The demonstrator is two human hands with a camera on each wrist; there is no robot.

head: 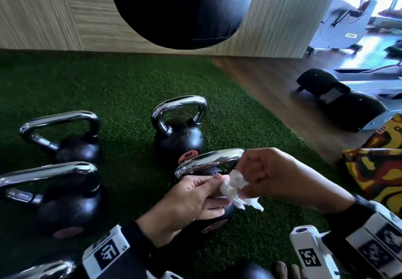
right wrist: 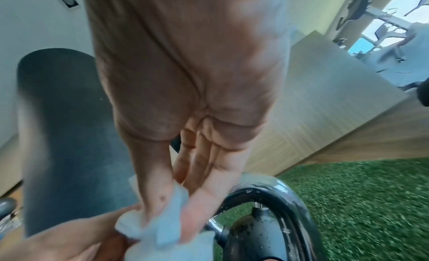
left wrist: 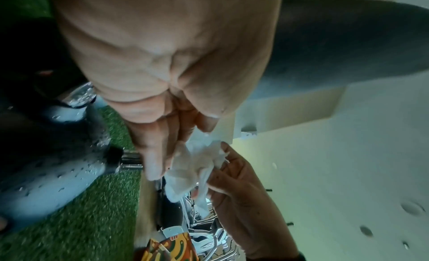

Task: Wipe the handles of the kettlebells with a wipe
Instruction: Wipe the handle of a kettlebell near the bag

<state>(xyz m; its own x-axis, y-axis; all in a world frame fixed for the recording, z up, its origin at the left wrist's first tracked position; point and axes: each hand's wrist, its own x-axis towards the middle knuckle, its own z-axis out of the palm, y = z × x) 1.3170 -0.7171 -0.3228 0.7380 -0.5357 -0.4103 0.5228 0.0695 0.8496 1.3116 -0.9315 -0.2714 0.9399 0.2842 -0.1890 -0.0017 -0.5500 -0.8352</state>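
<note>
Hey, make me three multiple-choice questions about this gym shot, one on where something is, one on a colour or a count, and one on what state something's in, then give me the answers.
1. Where do the kettlebells stand?
A. on a metal rack
B. on the green turf
C. on a wooden bench

2. What colour are the kettlebell handles?
A. shiny chrome
B. matte red
C. yellow

3. What is happening with the white wipe?
A. it lies flat on the floor
B. it hangs over a handle, untouched
C. both hands hold it, crumpled, beside the nearest handle

Answers:
1 B: the far kettlebell and its neighbours sit directly on the green turf.
2 A: the nearest handle is mirror-bright silver above a black body.
3 C: the left hand and the right hand both pinch the bunched wipe just under that handle.
</note>
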